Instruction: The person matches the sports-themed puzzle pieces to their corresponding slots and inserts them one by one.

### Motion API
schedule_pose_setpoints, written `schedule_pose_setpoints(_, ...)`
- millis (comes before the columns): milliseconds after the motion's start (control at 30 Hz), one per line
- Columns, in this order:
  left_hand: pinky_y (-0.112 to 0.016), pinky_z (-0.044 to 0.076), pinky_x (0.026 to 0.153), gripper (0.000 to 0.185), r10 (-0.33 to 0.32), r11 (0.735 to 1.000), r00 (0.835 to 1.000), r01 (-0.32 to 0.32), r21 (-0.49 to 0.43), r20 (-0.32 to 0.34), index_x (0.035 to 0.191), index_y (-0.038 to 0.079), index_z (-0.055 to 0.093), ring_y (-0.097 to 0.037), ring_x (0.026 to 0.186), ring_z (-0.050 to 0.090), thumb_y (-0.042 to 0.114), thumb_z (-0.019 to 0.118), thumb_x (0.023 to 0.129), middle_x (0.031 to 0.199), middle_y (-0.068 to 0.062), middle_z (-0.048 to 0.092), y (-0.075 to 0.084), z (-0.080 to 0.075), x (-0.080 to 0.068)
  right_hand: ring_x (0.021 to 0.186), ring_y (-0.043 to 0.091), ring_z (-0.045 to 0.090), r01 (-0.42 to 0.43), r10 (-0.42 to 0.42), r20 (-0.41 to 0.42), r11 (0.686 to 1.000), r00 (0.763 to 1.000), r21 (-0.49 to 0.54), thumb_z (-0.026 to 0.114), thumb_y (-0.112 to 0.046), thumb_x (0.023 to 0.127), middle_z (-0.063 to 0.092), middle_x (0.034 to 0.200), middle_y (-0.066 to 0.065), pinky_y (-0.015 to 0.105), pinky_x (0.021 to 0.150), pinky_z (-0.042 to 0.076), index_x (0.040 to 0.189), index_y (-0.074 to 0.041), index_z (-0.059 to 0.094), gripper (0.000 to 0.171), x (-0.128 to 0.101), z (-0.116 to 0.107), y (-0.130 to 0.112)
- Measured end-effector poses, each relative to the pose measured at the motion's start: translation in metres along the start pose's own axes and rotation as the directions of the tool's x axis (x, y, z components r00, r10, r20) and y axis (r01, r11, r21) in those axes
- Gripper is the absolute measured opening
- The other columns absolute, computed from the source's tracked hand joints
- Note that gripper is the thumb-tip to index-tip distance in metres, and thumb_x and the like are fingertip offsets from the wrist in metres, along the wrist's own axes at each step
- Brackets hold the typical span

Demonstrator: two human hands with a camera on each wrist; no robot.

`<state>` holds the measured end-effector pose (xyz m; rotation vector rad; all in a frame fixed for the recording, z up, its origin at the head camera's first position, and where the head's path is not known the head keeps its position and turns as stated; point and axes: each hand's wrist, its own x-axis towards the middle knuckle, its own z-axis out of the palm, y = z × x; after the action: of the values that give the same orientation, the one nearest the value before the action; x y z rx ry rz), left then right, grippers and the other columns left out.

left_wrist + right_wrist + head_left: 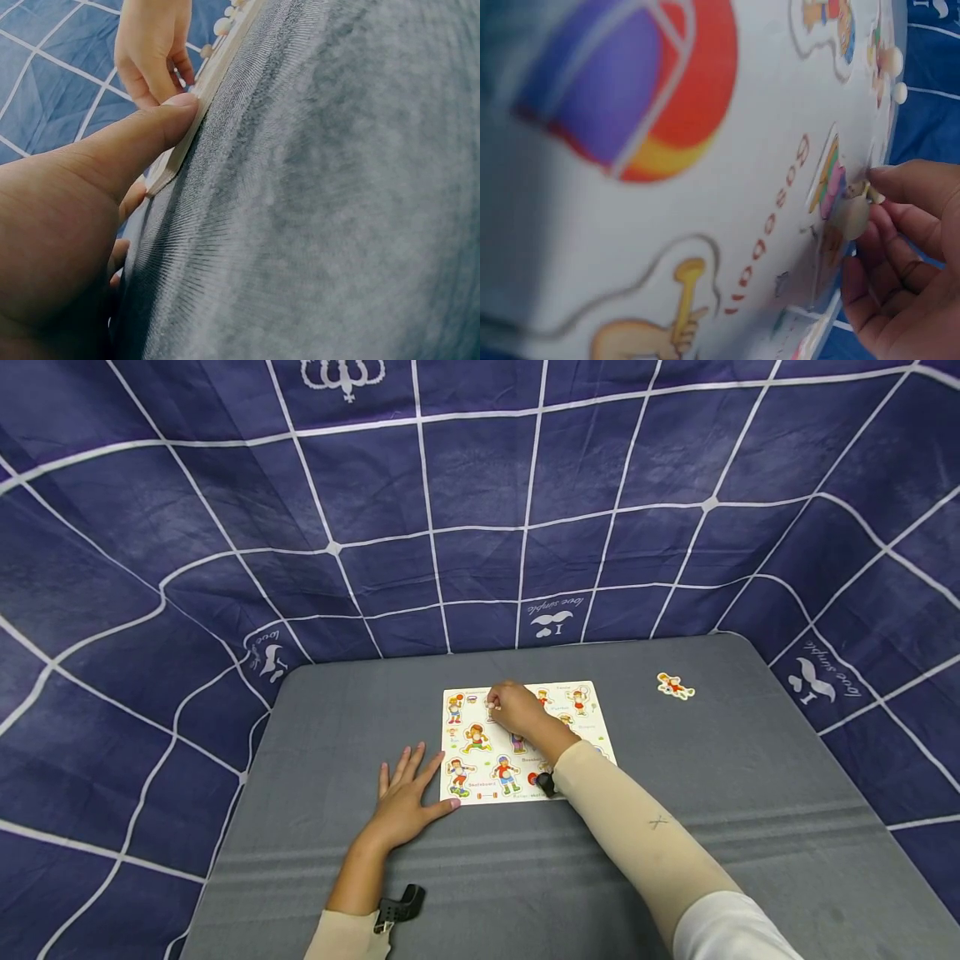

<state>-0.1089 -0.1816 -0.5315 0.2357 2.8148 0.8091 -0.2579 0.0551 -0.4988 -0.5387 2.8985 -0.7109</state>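
Note:
A white wooden knob puzzle board with cartoon sports figures lies on the grey table. My left hand rests at its near left corner, fingers spread. In the left wrist view the thumb presses on the board's edge. Over the upper part of the board, my right hand has its fingers curled and pinches a small knobbed puzzle piece, mostly hidden by the fingers. The right wrist view shows the right fingertips at a pale knob, behind the round knob of another figure.
A loose puzzle piece, a figure in red, lies on the grey table to the right of the board. Dark blue cloth with white lines hangs behind the table and at both sides. Several pieces with round knobs sit in the board.

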Motion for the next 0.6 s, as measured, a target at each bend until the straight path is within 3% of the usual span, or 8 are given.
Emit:
schedule_pose_setpoints(167,-0.064,-0.012,0.123,0.093,-0.003,1.000,1.000,0.003,0.009,0.003,0.161,0.031,0.029,-0.033,0.160,-0.001,0.068,0.068,0.085,0.172,-0.007,0.010,0.000,0.000,0.000,0.092,0.019,0.060,-0.038,0.038,-0.003,0.998,0.999,0.042,0.064,-0.008,0.092,0.065,0.103,0.004,0.034,0.088,0.051,0.113,-0.009,0.072,0.023,-0.005,-0.001,-0.001)
schedule_pose_setpoints(367,-0.065,-0.012,0.122,0.092,0.002,1.000,1.000,-0.002,0.006,0.001,0.160,0.030,0.031,-0.035,0.160,0.000,0.067,0.068,0.085,0.172,-0.009,0.011,0.000,0.000,-0.002,0.097,0.021,0.065,-0.059,0.062,-0.012,0.983,0.998,0.175,0.058,-0.013,0.097,0.072,0.107,0.007,0.037,0.091,0.053,0.118,-0.008,0.072,0.026,-0.014,-0.006,0.000)
schedule_pose_setpoints(600,-0.066,-0.011,0.122,0.091,0.016,1.000,1.000,-0.016,0.004,-0.015,0.160,0.029,0.033,-0.036,0.160,0.003,0.065,0.070,0.085,0.171,-0.010,0.013,0.001,-0.001,-0.002,0.090,0.020,0.057,-0.024,0.043,-0.087,0.979,0.995,0.203,0.057,-0.014,0.098,0.066,0.103,0.006,0.034,0.081,0.047,0.115,-0.007,0.072,0.024,-0.025,-0.018,0.003)
